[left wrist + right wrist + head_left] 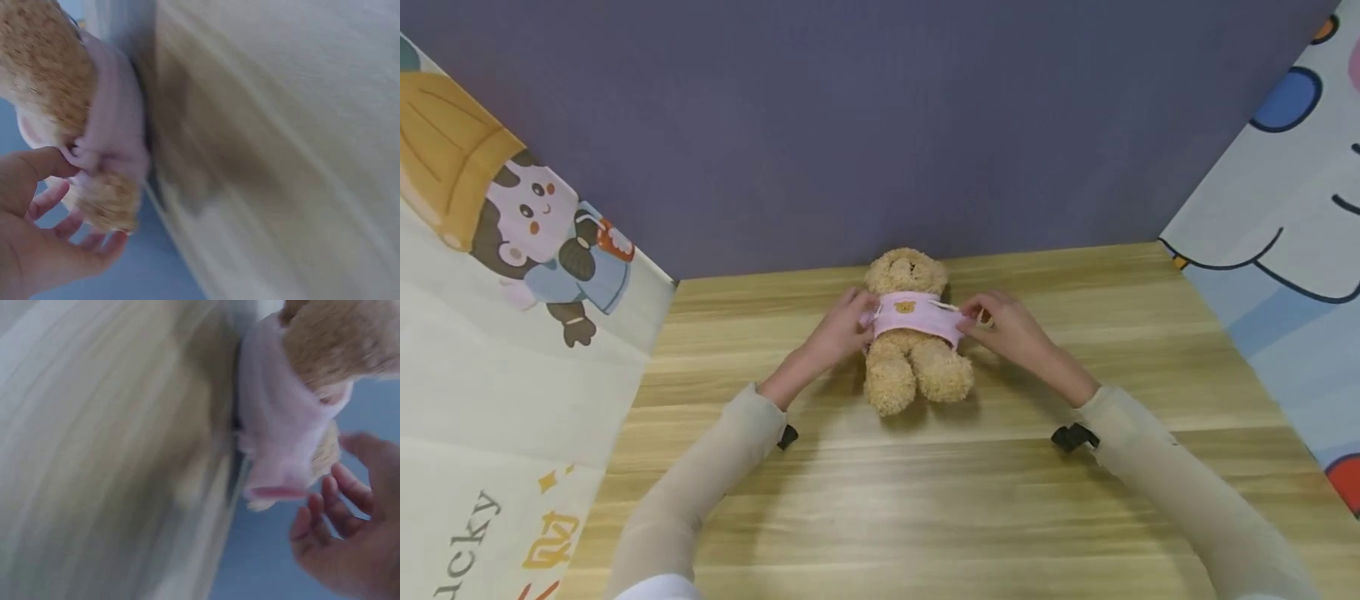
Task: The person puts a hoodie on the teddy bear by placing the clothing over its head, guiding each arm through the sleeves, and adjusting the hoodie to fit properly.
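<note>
A tan teddy bear (891, 375) lies on its back, head toward the dark wall. It wears a pink top (925, 315) with a small bear's head on the chest and white cords. At the bear's side on the left, my left hand (842, 327) pinches a bunched fold of the top, its other fingers curved beside the fur (109, 203). On the other side, my right hand (1003, 323) is at the sleeve (278, 478), whose open end shows. In the right wrist view the thumb and fingers of this hand are spread apart, beside the sleeve.
The wood-grain table (880, 500) meets a dark blue-grey wall (880, 125) just behind the bear's head. Printed cartoon panels stand at the left (512, 333) and right (1247, 217). Black wrist-camera parts (1075, 437) show under the sleeves.
</note>
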`<action>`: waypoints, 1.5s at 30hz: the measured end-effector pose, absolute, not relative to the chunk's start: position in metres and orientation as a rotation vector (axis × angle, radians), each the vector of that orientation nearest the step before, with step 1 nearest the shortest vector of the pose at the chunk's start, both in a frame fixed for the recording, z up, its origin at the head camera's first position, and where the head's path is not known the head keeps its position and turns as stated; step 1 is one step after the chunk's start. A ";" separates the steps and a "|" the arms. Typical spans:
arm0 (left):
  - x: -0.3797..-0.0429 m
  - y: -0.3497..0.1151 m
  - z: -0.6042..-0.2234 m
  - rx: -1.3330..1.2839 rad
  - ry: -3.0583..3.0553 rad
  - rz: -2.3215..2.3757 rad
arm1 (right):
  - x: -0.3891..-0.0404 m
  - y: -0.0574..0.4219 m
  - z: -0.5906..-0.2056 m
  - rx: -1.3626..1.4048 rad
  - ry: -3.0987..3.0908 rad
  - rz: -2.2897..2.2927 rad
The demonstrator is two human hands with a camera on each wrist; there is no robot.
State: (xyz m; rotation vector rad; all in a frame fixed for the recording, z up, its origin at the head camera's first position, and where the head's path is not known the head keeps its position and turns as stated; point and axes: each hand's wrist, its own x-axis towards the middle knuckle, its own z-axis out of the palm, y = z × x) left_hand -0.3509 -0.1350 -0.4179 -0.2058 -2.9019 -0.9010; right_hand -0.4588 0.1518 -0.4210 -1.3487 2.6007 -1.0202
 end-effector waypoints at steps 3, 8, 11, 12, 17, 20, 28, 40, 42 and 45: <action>-0.354 -0.121 -0.399 -0.295 -2.927 -0.558 | -0.451 0.145 -0.415 -1.402 2.615 -0.937; -0.370 -0.093 -0.379 -0.453 -3.047 -0.292 | -0.447 0.133 -0.416 -1.449 2.565 -0.978; -0.380 -0.078 -0.376 -0.517 -3.143 -0.168 | -0.444 0.131 -0.417 -1.379 2.559 -1.104; -0.383 -0.074 -0.376 -0.515 -3.163 -0.122 | -0.443 0.131 -0.416 -1.357 2.559 -1.149; -0.397 -0.061 -0.382 -0.411 -3.170 0.146 | -0.433 0.127 -0.412 -1.354 2.522 -1.321; -0.403 -0.057 -0.389 -0.355 -3.155 0.240 | -0.429 0.126 -0.413 -1.384 2.524 -1.364; -0.415 -0.052 -0.406 -0.333 -3.076 0.398 | -0.421 0.127 -0.418 -1.595 2.592 -1.350; -0.416 -0.055 -0.411 -0.315 -3.074 0.300 | -0.422 0.127 -0.420 -1.629 2.579 -1.288; -0.416 -0.056 -0.413 -0.320 -3.067 0.307 | -0.420 0.126 -0.420 -1.601 2.566 -1.312; -0.414 -0.059 -0.415 -0.372 -3.023 0.331 | -0.424 0.130 -0.422 -1.544 2.575 -1.271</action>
